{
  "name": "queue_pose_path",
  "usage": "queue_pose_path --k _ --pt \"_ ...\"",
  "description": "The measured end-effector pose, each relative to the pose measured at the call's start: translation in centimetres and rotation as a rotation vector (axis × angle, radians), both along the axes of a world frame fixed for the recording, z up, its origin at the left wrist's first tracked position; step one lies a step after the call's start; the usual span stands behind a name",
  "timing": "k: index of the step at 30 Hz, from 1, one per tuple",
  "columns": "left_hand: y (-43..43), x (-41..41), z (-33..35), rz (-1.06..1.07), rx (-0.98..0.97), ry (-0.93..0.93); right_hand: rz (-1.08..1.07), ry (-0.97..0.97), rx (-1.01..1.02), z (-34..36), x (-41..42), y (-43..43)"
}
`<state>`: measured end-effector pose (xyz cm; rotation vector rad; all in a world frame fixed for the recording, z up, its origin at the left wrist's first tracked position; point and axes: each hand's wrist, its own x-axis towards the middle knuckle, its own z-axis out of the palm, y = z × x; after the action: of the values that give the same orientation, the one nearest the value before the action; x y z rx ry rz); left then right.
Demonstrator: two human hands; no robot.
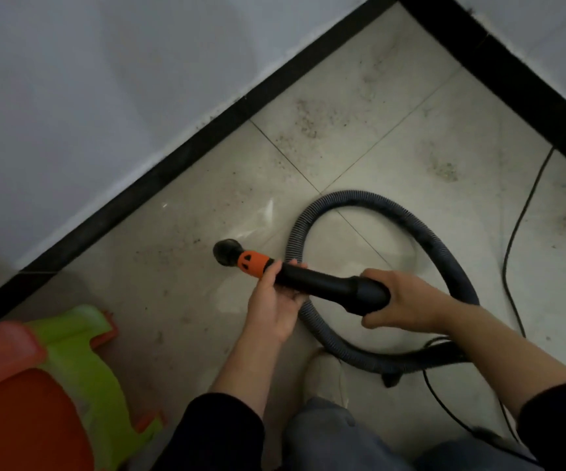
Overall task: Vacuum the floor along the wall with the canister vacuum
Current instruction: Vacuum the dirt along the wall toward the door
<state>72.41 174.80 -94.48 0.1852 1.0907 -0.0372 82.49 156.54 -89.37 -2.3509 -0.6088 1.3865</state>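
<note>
I hold a black vacuum wand point(322, 282) level above the tiled floor point(179, 283). It has an orange collar point(252, 265) and a round black nozzle point(227, 253) pointing left toward the black baseboard point(159, 185). My left hand point(275, 304) cups the wand from below just behind the collar. My right hand point(404, 300) grips the thick rear end where the grey ribbed hose point(370, 202) joins. The hose loops over the floor behind the wand and runs back under my right arm. Dust patches point(309, 120) lie near the wall corner.
Stacked orange and green plastic stools point(71, 368) stand at the lower left by the wall. A thin black power cord point(516, 232) trails along the right side. Another baseboard point(499, 73) runs along the right wall. My shoe point(325, 379) is under the wand.
</note>
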Motion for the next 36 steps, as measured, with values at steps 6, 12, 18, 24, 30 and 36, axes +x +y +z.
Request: queue_pose_path --k 6,12,18,24,30,36 --pt "0.1 1.4 -0.7 -0.158 0.117 -0.105 0.14 -0.043 -0.148 -0.8 1.2 2.8" --pt "-0.2 2.5 -1.2 -0.127 0.053 -0.041 0.36 -0.51 -0.209 -2.4 0.0 7.7" --pt "2.2 1.5 -3.3 -0.097 0.07 -0.108 0.379 -0.602 -0.175 -3.5 -0.1 8.2" --pt "1.7 -2.4 -5.2 -0.071 0.007 -0.095 0.551 -0.581 -0.237 -5.0 -1.6 8.8" --pt "0.7 -4.2 -5.4 -0.028 -0.007 -0.088 0.596 -0.552 -0.23 -5.3 -2.4 8.2" --pt "0.1 -5.7 -4.9 -0.032 -0.039 -0.05 0.647 -0.561 -0.221 -5.2 -3.2 8.2"
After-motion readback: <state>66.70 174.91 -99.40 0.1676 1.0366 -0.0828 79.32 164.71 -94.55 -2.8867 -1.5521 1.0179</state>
